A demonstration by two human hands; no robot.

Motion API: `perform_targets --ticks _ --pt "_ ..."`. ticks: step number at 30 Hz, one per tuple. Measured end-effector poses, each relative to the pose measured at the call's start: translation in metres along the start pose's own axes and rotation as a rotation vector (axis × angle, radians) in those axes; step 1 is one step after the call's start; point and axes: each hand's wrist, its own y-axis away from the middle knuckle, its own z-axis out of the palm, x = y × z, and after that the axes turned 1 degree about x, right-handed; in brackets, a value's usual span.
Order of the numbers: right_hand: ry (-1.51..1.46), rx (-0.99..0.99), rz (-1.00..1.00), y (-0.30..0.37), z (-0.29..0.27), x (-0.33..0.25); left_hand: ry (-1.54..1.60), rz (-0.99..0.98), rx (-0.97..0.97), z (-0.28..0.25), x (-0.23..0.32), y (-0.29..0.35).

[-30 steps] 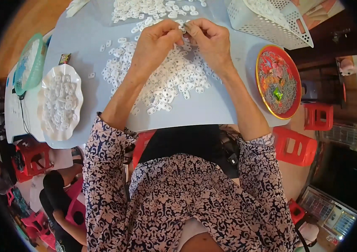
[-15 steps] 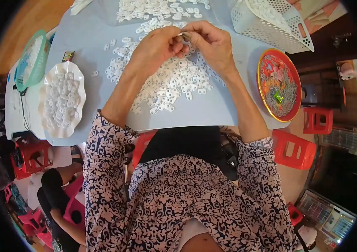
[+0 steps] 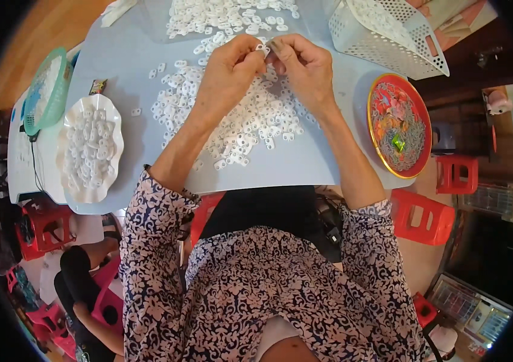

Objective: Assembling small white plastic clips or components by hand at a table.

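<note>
Above the grey table, my left hand [image 3: 229, 78] is closed in a pinch on a small white two-holed plastic piece [image 3: 262, 49]. My right hand [image 3: 304, 69] meets it from the other side, with thumb and forefinger pressed together at the piece. Whatever sits between those right fingertips is too small to make out; the thumb tip looks dark. Under and around both hands spreads a loose pile of similar white pieces [image 3: 241, 130]. More white pieces [image 3: 232, 15] lie heaped beyond my hands.
A scalloped white dish [image 3: 116, 154] of white pieces stands left, near a small wrapper [image 3: 97, 87] and a green basket [image 3: 57, 99]. At right are a red bowl [image 3: 427, 130] holding many small grey parts and a white perforated basket [image 3: 389, 57]. Another person's arm [image 3: 101, 329] shows lower left.
My hands have shifted slightly, and the two-holed white piece now shows more plainly between the fingertips. The view has moved a little. The piles and containers look the same.
</note>
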Motion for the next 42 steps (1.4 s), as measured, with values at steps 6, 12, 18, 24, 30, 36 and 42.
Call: perform_targets --ticks 6,12,18,24,30,36,42 --pt "-0.070 -0.029 -0.057 0.000 0.002 -0.006 -0.124 0.040 0.018 0.001 0.003 -0.001" --pt "-0.005 0.046 -0.104 0.002 0.002 0.002 0.093 0.008 -0.039 -0.001 0.004 0.001" --pt "0.282 0.058 -0.103 0.001 -0.016 -0.002 0.181 -0.018 -0.019 -0.005 -0.005 -0.001" --pt "1.018 -0.288 -0.136 0.004 -0.099 -0.040 0.202 -0.019 0.010 -0.010 -0.006 0.002" --pt "1.282 -0.462 -0.144 0.021 -0.123 -0.035 0.176 -0.030 -0.035 -0.004 -0.006 0.003" --pt "1.381 -0.442 -0.201 0.020 -0.112 -0.024 0.131 -0.032 -0.061 -0.003 -0.005 0.004" --pt "1.199 -0.383 -0.109 0.010 -0.090 -0.025 0.103 -0.043 -0.055 -0.003 -0.002 0.004"
